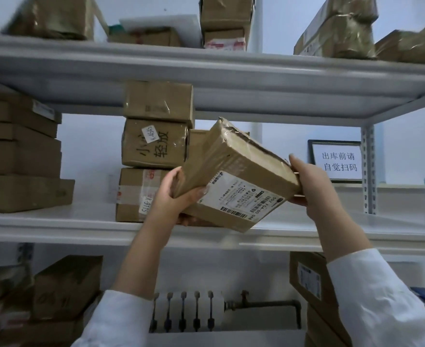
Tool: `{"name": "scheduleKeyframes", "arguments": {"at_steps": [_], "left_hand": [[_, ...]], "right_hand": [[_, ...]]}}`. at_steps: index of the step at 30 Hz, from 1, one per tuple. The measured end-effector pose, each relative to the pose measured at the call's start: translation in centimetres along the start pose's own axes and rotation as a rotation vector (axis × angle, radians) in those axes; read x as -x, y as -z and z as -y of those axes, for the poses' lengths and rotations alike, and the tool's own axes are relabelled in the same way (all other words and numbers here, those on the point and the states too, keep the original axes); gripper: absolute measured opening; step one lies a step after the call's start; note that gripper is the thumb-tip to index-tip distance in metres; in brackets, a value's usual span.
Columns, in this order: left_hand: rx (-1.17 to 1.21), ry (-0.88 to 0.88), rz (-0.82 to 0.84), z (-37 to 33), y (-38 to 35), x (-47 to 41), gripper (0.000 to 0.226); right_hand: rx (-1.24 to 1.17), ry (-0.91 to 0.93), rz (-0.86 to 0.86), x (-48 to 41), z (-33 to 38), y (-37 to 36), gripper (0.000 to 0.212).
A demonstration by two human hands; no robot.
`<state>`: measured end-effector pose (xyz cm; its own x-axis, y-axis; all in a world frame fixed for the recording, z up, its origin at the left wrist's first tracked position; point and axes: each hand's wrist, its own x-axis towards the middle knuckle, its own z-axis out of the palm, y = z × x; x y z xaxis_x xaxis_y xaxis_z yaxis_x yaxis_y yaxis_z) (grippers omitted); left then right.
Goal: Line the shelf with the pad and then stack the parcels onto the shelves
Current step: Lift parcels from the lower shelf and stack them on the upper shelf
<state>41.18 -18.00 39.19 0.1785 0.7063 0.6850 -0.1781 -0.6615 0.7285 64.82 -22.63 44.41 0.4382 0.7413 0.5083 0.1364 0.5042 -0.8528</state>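
Note:
I hold a brown cardboard parcel (236, 176) with a white shipping label, tilted, just above the front of the middle shelf (56, 226). My left hand (179, 194) grips its lower left corner and my right hand (311, 184) grips its right end. A white pad (356, 221) covers the middle shelf's surface. Right behind the held parcel stands another brown parcel (196, 144), mostly hidden. Left of it rises a stack of three taped boxes (153, 151), the middle one with handwritten characters.
A pile of flat cartons (18, 156) fills the shelf's left end. The top shelf (206, 68) carries several wrapped parcels. A framed sign (336, 161) hangs at the right by the upright post (368, 171). Below are more boxes (66, 286) and a radiator (189, 311).

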Motion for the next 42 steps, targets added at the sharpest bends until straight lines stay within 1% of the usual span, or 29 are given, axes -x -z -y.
{"name": "scheduleKeyframes", "arguments": {"at_steps": [3, 6, 7, 9, 11, 14, 16, 18, 20, 22, 24, 26, 28, 31, 34, 39, 42], "left_hand": [[-0.03, -0.03, -0.052, -2.2, -0.1, -1.0, 0.076], [-0.103, -0.095, -0.113, -4.8, -0.4, -1.7, 0.098], [-0.121, -0.133, -0.133, -5.7, -0.7, -1.7, 0.101], [-0.182, -0.228, -0.18, -7.3, -1.2, -2.0, 0.098], [-0.275, -0.318, -0.233, -8.6, -1.6, -2.6, 0.097], [-0.417, -0.408, -0.277, -9.8, -2.3, -3.7, 0.105], [-0.504, -0.432, -0.267, -10.2, -2.9, -4.3, 0.106], [-0.504, -0.455, -0.23, -10.4, -3.4, -5.2, 0.108], [-0.555, -0.479, -0.244, -10.2, -3.6, -6.3, 0.111], [-0.665, -0.505, -0.27, -9.9, -3.7, -7.6, 0.114], [-0.768, -0.526, -0.285, -9.7, -3.7, -8.9, 0.115], [-0.866, -0.522, -0.297, -9.4, -3.6, -10.1, 0.115], [-0.928, -0.505, -0.301, -9.1, -3.3, -11.3, 0.114], [-0.968, -0.467, -0.3, -8.6, -3.0, -12.5, 0.112], [-0.984, -0.427, -0.302, -7.8, -2.5, -13.2, 0.104], [-0.837, -0.414, -0.351, -5.9, -1.8, -13.8, 0.096], [-0.694, -0.357, -0.416, -5.0, -1.7, -13.6, 0.084]], "right_hand": [[-0.137, 0.064, 0.016, -0.3, 1.2, 0.1, 0.031], [-0.35, 0.151, 0.097, -0.6, 2.3, 0.0, 0.028], [-0.399, 0.2, 0.14, -0.7, 2.6, -0.2, 0.025], [-0.436, 0.31, 0.218, -1.1, 3.1, -0.9, 0.02], [-0.414, 0.366, 0.229, -1.7, 3.5, -1.7, 0.022], [-0.336, 0.37, 0.152, -2.6, 4.2, -2.6, 0.035], [-0.317, 0.366, 0.131, -3.1, 4.5, -3.1, 0.036], [-0.345, 0.337, 0.129, -3.6, 4.7, -3.3, 0.036], [-0.347, 0.304, 0.153, -3.8, 4.5, -3.5, 0.044], [-0.334, 0.312, 0.198, -3.8, 4.3, -3.8, 0.05], [-0.289, 0.35, 0.249, -3.7, 4.1, -4.2, 0.053], [-0.233, 0.366, 0.301, -4.0, 3.9, -4.7, 0.06], [-0.169, 0.371, 0.319, -4.7, 3.8, -5.2, 0.065], [-0.12, 0.391, 0.307, -5.8, 3.6, -5.8, 0.053], [-0.118, 0.384, 0.32, -6.9, 3.3, -6.6, 0.042], [-0.134, 0.377, 0.313, -8.7, 2.2, -7.9, 0.042], [-0.163, 0.344, 0.289, -9.4, 2.1, -8.5, 0.037]]}}
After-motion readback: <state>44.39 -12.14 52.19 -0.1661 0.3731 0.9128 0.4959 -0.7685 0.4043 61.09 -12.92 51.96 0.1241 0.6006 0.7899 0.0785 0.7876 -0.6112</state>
